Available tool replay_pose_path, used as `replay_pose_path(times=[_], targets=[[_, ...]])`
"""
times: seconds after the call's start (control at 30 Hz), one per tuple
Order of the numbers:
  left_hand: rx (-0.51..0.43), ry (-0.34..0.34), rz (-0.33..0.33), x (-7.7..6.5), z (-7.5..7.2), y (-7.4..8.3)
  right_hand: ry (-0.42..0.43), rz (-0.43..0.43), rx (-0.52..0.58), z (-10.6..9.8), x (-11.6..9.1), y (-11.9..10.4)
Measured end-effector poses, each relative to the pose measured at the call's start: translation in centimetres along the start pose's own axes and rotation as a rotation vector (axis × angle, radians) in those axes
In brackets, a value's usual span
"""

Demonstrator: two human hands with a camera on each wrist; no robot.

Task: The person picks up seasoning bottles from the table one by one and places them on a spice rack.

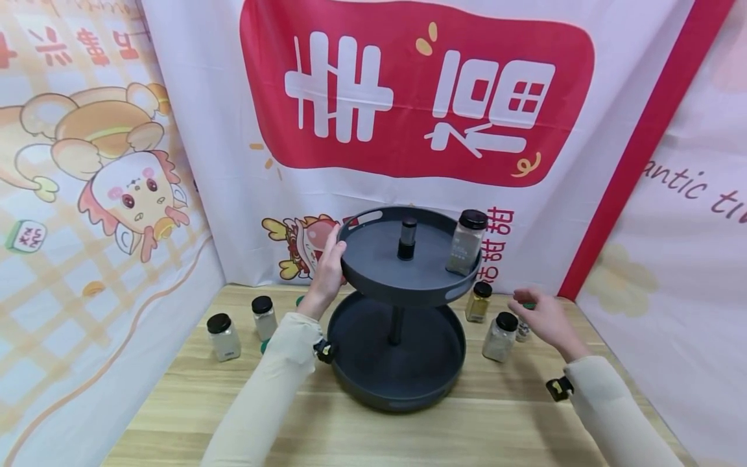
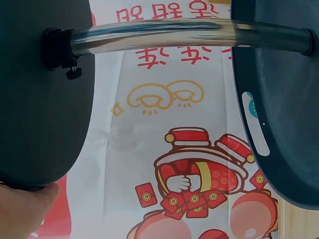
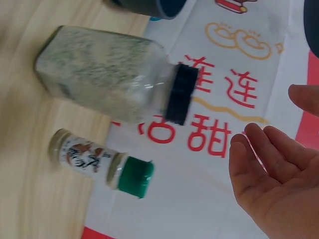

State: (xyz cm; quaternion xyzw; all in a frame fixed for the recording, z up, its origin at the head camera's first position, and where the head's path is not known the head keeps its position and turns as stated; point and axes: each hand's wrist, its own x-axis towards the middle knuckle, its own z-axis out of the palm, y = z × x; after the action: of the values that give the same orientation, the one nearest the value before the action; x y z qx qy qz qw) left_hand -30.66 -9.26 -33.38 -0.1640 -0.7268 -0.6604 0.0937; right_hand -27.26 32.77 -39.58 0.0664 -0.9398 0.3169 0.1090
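A dark grey two-tier tray stand (image 1: 403, 389) stands on the wooden table. My left hand (image 1: 328, 275) grips the left rim of its upper tray; in the left wrist view part of that hand (image 2: 30, 211) shows at the tray's edge. A black-lidded jar (image 1: 465, 243) stands on the right of the upper tray. To the right of the stand, my right hand (image 1: 545, 321) hovers with relaxed fingers, holding nothing. Nearest to it are a small green-capped bottle (image 1: 523, 331), partly hidden, and a black-lidded jar of pale flakes (image 3: 99, 72).
Behind the stand's right side is a yellowish jar (image 1: 478, 303). On the left stand two black-lidded jars, one outer (image 1: 224, 337) and one inner (image 1: 264, 319), with green caps partly hidden near my left arm. Printed cloth (image 1: 216, 130) hangs around the table's back and sides.
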Motion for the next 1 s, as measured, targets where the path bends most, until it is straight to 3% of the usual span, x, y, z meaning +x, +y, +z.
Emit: replay_pose_path(times=[0.23, 0.53, 1.0], targets=[[0.049, -0.007, -0.004, -0.5, 0.1, 0.1, 0.036, -0.01, -0.02, 0.9, -0.4, 1.7], [0.067, 0.019, 0.022, -1.0, 0.4, 0.2, -0.001, 0.03, 0.012, 1.8, -0.6, 2.5], [0.194, 0.107, 0.038, -2.1, 1.4, 0.5, -0.055, 0.078, 0.032, 3.5, -1.1, 3.9]])
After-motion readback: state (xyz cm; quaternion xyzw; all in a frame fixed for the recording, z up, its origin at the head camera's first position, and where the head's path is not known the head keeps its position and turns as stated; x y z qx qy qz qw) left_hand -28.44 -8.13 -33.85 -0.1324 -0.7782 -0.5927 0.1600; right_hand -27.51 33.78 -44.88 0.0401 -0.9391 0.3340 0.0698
